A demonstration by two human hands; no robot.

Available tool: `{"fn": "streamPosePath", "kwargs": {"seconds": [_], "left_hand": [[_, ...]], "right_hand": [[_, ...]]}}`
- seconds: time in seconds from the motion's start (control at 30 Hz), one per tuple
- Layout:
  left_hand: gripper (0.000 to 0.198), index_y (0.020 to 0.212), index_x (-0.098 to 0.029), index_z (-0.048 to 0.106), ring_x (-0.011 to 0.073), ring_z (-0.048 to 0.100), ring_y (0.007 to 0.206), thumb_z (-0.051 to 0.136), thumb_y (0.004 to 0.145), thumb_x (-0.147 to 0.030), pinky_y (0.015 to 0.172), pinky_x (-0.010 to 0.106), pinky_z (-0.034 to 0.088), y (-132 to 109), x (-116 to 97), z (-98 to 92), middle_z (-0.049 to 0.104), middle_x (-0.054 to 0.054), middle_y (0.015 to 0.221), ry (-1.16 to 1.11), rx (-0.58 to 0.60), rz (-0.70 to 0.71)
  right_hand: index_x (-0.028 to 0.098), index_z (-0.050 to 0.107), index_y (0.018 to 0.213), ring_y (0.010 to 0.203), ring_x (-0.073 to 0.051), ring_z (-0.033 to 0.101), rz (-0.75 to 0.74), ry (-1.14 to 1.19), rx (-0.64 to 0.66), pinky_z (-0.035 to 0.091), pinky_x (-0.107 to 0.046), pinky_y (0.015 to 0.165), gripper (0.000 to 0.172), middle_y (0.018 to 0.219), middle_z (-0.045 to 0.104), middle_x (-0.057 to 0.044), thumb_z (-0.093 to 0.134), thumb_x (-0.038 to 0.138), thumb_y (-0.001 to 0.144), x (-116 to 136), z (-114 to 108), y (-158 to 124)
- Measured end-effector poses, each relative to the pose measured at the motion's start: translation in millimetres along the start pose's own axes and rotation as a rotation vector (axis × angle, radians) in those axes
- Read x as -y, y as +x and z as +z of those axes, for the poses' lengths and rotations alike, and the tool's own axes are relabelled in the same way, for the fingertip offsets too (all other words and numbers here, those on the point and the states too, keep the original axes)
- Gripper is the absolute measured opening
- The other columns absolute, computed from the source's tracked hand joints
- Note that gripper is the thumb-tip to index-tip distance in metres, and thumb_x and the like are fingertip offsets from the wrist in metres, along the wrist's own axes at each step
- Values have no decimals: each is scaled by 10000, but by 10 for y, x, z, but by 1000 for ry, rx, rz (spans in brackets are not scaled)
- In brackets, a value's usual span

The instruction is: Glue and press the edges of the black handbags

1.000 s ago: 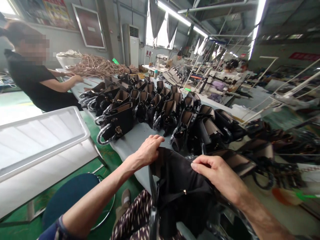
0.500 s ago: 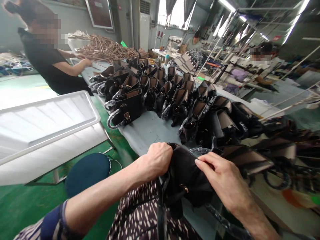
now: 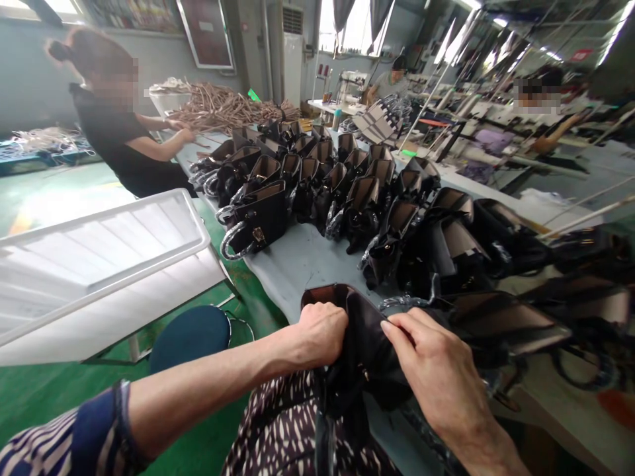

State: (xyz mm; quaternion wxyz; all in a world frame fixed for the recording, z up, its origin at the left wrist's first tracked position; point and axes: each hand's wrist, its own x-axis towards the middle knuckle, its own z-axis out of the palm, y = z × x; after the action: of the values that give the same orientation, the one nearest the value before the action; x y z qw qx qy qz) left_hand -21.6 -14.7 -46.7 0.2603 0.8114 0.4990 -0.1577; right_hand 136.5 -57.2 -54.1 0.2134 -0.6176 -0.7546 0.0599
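A black handbag (image 3: pixel 364 344) with a brown lining rests against my front at the near edge of the table. My left hand (image 3: pixel 322 330) is closed in a fist at the bag's mouth; its fingertips are turned inward and hidden. Between thumb and fingers, my right hand (image 3: pixel 431 357) pinches the bag's right upper edge. A small gold-coloured fitting shows on the bag's side, and a dark strap hangs down below my left hand. Just beyond my right hand lies a plastic-wrapped handle (image 3: pixel 404 302).
Rows of similar black handbags (image 3: pixel 260 215) stand on the grey table (image 3: pixel 302 264). To the left are a white bin (image 3: pixel 104 264) and a blue round stool (image 3: pixel 193 337). A co-worker (image 3: pixel 109 125) stands by a pile of brown strips (image 3: pixel 223 106). Sewing machines stand behind.
The bag's left side has come up and its mouth shows wider, with brown lining now visible beyond my left hand. My right hand keeps its pinch. The view has shifted slightly left.
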Motion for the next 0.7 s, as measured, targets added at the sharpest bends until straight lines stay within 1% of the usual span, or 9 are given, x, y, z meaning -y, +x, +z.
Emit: {"fn": "streamPosePath", "kwargs": {"seconds": [0.1, 0.17, 0.27, 0.37, 0.4, 0.47, 0.53, 0.63, 0.7], "left_hand": [[235, 856, -108, 628, 262, 625, 854, 596, 623, -121, 796, 370, 494, -244, -132, 19, 665, 145, 900, 41, -93, 134], [347, 904, -117, 584, 253, 586, 877, 670, 574, -185, 896, 405, 439, -426, -197, 52, 633, 128, 938, 36, -152, 234], [410, 866, -144, 554, 251, 563, 834, 718, 538, -327, 897, 426, 424, -557, -188, 83, 613, 97, 895, -21, -175, 228], [168, 819, -159, 552, 243, 582, 807, 583, 669, -227, 812, 384, 451, -430, -81, 57, 625, 93, 846, -60, -269, 90], [111, 808, -158, 556, 234, 597, 782, 521, 704, -171, 761, 357, 464, -347, -43, 42, 635, 96, 830, -91, -252, 67], [154, 799, -149, 570, 230, 623, 784, 452, 719, -91, 715, 323, 471, -167, 17, 15, 653, 109, 836, -190, -186, 34], [179, 823, -137, 574, 245, 630, 867, 467, 696, -70, 734, 307, 476, -19, 50, 4, 660, 132, 913, -297, -145, -47], [259, 938, -121, 554, 247, 610, 969, 499, 688, -86, 761, 281, 483, 89, 54, 19, 645, 146, 1025, -409, -153, -166], [294, 978, -114, 540, 225, 621, 938, 500, 688, -84, 725, 254, 492, 101, 40, 52, 654, 133, 1002, -471, -155, -229]], "right_hand": [[202, 610, 716, 597, -148, 547, 29, -10, -11, 374, -276, 601, 239, 685, 564, -5, 455, 260, 889, -68, 27, -5], [200, 616, 729, 601, -147, 551, 52, -11, -11, 375, -274, 600, 227, 693, 570, -5, 464, 263, 887, -115, 37, -11], [200, 616, 731, 601, -140, 547, 63, 1, -11, 374, -270, 598, 236, 698, 571, -4, 462, 274, 892, -150, 34, -24], [196, 613, 729, 610, -143, 540, 44, -5, -13, 372, -272, 603, 264, 705, 574, -17, 434, 276, 906, -122, 22, -37], [195, 611, 726, 614, -147, 538, 35, -17, -14, 371, -275, 606, 274, 705, 575, -22, 424, 275, 910, -100, 20, -41], [196, 603, 718, 622, -156, 536, 17, -45, -27, 366, -282, 609, 291, 699, 573, -30, 405, 273, 917, -47, 27, -49], [195, 596, 715, 635, -163, 538, 1, -62, -41, 362, -285, 613, 297, 699, 570, -36, 395, 268, 921, 7, 47, -58], [191, 592, 727, 663, -173, 547, -30, -62, -48, 358, -287, 622, 288, 721, 571, -46, 391, 253, 924, 64, 89, -73], [190, 594, 740, 680, -178, 552, -47, -58, -53, 357, -291, 629, 276, 741, 575, -51, 395, 247, 923, 75, 113, -83]]}}
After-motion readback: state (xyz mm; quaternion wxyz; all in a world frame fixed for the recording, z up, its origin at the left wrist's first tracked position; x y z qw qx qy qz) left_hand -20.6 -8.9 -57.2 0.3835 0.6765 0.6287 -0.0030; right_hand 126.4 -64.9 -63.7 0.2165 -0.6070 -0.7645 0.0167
